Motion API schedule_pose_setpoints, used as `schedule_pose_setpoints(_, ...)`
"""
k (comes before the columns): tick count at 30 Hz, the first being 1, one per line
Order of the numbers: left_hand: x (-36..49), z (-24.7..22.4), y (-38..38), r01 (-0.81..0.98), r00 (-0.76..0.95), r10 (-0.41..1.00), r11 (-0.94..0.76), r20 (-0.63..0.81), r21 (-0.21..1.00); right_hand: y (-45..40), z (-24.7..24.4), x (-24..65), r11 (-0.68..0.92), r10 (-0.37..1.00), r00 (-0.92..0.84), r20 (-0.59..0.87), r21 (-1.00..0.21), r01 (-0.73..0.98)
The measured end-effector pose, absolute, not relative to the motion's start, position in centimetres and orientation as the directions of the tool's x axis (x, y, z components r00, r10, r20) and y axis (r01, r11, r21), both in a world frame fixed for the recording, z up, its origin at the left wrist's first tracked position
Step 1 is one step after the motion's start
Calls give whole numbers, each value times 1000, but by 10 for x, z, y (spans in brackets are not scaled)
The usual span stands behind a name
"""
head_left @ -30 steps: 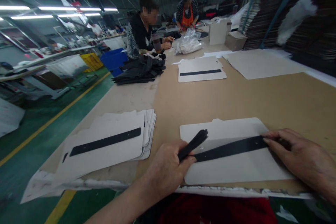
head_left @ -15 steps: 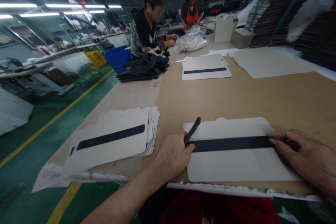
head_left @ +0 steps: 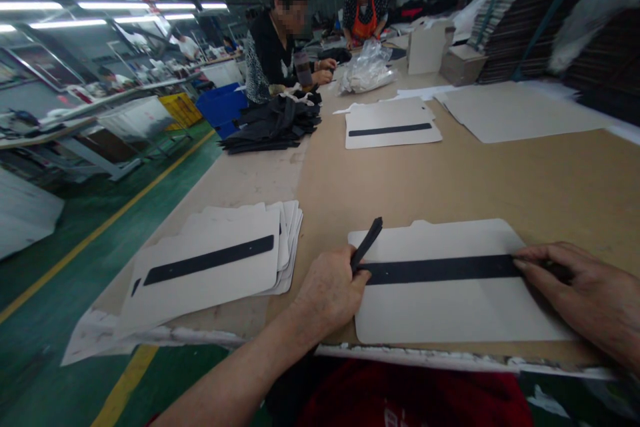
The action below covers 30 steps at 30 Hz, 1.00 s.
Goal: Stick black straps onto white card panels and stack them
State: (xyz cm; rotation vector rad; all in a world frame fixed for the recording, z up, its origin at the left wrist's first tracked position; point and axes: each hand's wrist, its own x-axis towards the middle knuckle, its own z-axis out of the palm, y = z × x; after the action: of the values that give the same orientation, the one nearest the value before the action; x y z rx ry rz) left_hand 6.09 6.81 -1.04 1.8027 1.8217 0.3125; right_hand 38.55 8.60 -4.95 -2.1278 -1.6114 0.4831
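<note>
A white cardboard panel (head_left: 435,317) lies flat at the table's front edge, with a black strip (head_left: 443,271) across its middle. My left hand (head_left: 333,287) is closed at the panel's left side. It clasps a small bundle of thin black strips (head_left: 367,241), and its thumb touches the left end of the strip on the panel. At the other end, my right hand (head_left: 575,293) pinches the strip's right end between thumb and fingertips; its remaining fingers are curled. To the left sits a stack of similar white panels (head_left: 215,297), the top one bearing a black strip.
Farther back are another panel with a strip (head_left: 393,138), a large pale sheet (head_left: 520,113), a pile of black pieces (head_left: 275,123) and a clear plastic bag (head_left: 367,70). A co-worker in black (head_left: 273,47) sits at the left edge; another in an orange apron (head_left: 364,20) is behind.
The view has tilted slightly, so things appear a little higher. Both hands hold nearly the same places on the strip and panel.
</note>
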Motion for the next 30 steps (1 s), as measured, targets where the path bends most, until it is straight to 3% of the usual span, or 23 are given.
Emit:
schedule_pose_setpoints(7, 61, -10, 70, 855, 52, 969, 81, -241, 512, 87, -55, 390, -121, 981, 182, 70, -512, 851)
schedule_pose_setpoints(12, 63, -11, 66, 906, 60, 992, -7, -111, 422, 86, -64, 396, 6, 986, 74, 152, -466, 885)
schedule_pose_setpoints(14, 66, -11, 62, 925, 120, 990, -82, -79, 371, 85, -68, 398, 61, 977, 28, 213, -402, 914)
schedule_pose_setpoints(17, 71, -11, 56, 932, 271, 952, -222, -143, 285, 81, -68, 399, 216, 939, -131, 319, -250, 944)
schedule_pose_setpoints(21, 76, -9, 48, 924, 383, 904, -378, -188, 67, 68, -61, 398, 375, 879, -342, 332, -39, 926)
schedule_pose_setpoints(26, 76, -8, 41, 867, 460, 862, -488, -214, -102, 45, -53, 388, 377, 856, -434, 280, 236, 896)
schedule_pose_setpoints(30, 75, -13, 43, 840, 487, 845, -522, -220, -148, 39, -47, 375, 355, 879, -419, 228, 276, 893)
